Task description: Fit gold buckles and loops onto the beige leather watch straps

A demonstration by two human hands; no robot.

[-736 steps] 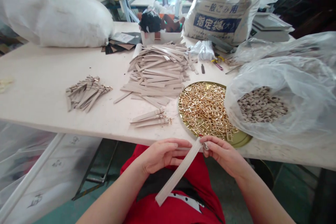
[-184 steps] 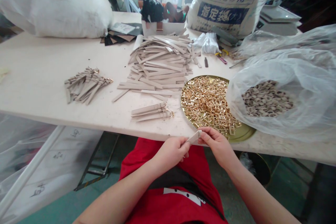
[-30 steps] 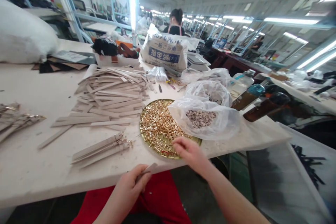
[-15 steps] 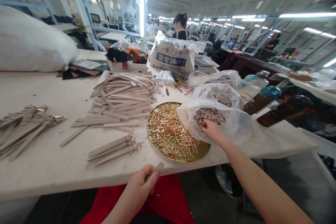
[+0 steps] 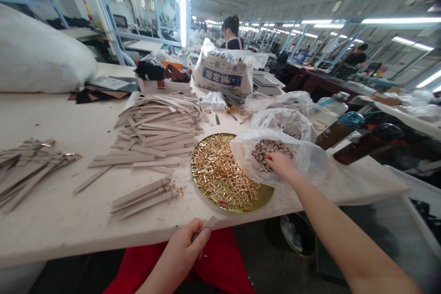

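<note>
A pale strip (image 5: 209,223) is poking out of the left hand (image 5: 189,242), above the person's red clothes (image 5: 223,257). The left thumb and fingers are pinching it tight. Well apart from it, the right hand (image 5: 280,165) is touching little tan loops (image 5: 263,148) inside a clear bag (image 5: 308,156); I'm not able to tell if its fingers are pinching one. Between the hands, a round tray (image 5: 265,196) is holding lots of shiny gold buckles (image 5: 218,165). Past the left hand, a small bunch of strips (image 5: 146,196) with gold ends is lying on the table (image 5: 86,223), and a big pile of plain strips (image 5: 160,124) is sitting beyond it. Right of the right hand, two brown bottles are resting. Far past both hands, a white sack (image 5: 222,73) is sitting.
</note>
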